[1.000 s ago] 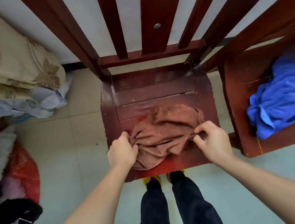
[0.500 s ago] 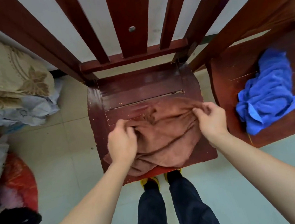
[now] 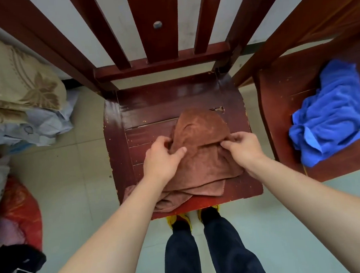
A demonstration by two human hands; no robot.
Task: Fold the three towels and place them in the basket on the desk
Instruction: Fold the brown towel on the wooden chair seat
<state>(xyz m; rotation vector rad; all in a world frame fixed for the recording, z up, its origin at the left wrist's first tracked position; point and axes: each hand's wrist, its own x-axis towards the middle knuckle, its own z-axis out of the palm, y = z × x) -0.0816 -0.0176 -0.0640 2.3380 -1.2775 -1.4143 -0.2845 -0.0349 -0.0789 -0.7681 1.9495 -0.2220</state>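
Now left hand (image 3: pixel 162 157) and right hand (image 3: pixel 244 147) each pinch the brown towel (image 3: pixel 202 156) on the chair seat (image 3: pixel 142 111).

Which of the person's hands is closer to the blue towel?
The right hand: it pinches the brown towel at its right side, the side facing the blue towel. The left hand grips the brown towel's left part, farther away.
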